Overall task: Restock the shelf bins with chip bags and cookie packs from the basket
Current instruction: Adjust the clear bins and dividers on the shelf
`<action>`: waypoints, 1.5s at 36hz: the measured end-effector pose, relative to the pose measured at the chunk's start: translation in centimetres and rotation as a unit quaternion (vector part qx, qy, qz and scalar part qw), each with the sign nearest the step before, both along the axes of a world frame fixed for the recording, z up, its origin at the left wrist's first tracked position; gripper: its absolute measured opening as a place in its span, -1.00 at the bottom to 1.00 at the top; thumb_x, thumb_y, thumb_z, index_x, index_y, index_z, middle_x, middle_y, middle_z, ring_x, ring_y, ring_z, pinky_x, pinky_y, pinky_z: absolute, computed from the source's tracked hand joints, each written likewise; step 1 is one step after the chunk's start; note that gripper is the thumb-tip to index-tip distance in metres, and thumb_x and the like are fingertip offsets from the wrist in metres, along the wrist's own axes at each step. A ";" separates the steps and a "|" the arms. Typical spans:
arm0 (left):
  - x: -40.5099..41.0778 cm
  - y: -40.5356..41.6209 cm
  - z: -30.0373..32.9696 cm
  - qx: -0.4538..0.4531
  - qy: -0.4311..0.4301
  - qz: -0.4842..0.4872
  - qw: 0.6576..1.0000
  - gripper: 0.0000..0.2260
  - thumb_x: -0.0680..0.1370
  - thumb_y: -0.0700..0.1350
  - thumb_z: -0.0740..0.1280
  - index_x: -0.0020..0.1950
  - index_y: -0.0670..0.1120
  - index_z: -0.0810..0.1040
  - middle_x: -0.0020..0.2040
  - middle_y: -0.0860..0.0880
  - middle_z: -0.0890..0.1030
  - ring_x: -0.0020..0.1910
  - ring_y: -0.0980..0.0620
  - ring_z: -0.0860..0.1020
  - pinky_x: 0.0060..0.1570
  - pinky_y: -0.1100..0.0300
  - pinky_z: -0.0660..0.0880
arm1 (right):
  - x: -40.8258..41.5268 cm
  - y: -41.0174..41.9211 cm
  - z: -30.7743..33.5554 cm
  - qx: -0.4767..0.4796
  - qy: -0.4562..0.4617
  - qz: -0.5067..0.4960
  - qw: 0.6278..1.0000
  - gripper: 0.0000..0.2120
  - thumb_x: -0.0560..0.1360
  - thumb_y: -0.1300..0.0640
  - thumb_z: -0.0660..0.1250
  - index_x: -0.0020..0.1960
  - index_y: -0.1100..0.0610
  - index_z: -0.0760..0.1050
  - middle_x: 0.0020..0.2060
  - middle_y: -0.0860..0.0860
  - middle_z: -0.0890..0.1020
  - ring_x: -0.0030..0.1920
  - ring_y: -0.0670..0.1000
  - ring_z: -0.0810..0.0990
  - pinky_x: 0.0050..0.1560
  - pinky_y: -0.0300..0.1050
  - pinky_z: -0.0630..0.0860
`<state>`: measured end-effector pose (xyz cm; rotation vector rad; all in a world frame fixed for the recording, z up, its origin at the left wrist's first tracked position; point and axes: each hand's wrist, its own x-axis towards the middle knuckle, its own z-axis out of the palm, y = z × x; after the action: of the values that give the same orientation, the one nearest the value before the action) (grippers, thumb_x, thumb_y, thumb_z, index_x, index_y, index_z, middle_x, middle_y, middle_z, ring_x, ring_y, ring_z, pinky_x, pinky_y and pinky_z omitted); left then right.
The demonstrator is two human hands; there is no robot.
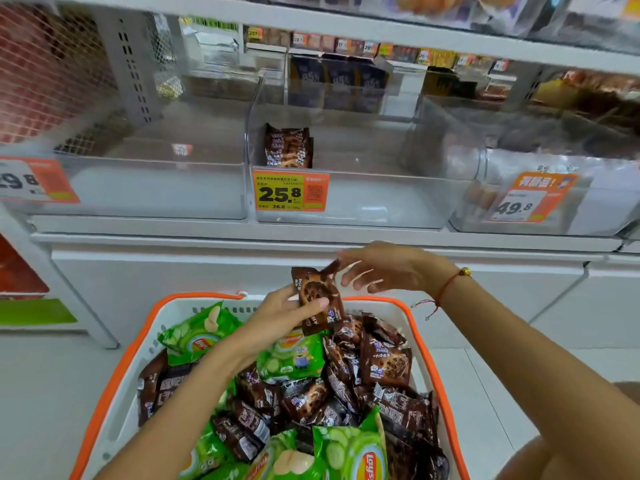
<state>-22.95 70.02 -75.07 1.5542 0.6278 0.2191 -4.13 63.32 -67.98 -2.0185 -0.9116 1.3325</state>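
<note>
Centre of frame: left hand holds 1 brown cookie pack upright above the basket, thumb curled across the pack's front, fingers behind it. Right hand just right of the pack, fingers spread and loosely bent, index tip at or touching the pack's upper right corner; contact hard to confirm through blur. Red cord with a gold bead on the right wrist.

Lower half of frame: white basket with orange rim, heaped with brown cookie packs and green chip bags.

Upper centre: clear middle bin on the shelf, a few cookie packs standing in its back left corner, orange-yellow price tag reading 25.8 on its front. Left bin at left centre of frame. Right bin at right centre, tag reading 49.8, contents blurred.
</note>
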 end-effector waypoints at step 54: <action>0.6 14.0 10.0 0.421 -0.059 0.211 0.880 -0.35 0.38 0.13 0.49 0.43 0.19 0.35 0.25 0.22 0.52 0.23 0.19 0.46 0.18 0.07 0.45 | 2.6 18.1 9.1 0.104 -0.500 0.221 0.831 -0.72 0.41 0.03 0.49 0.09 0.07 0.64 -0.11 -0.03 0.63 -0.13 -0.05 0.50 -0.16 -0.23 0.39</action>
<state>-22.36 84.02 -65.11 2.1889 0.8261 1.0206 -1.51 81.39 -58.85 -2.3713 -1.9669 0.1914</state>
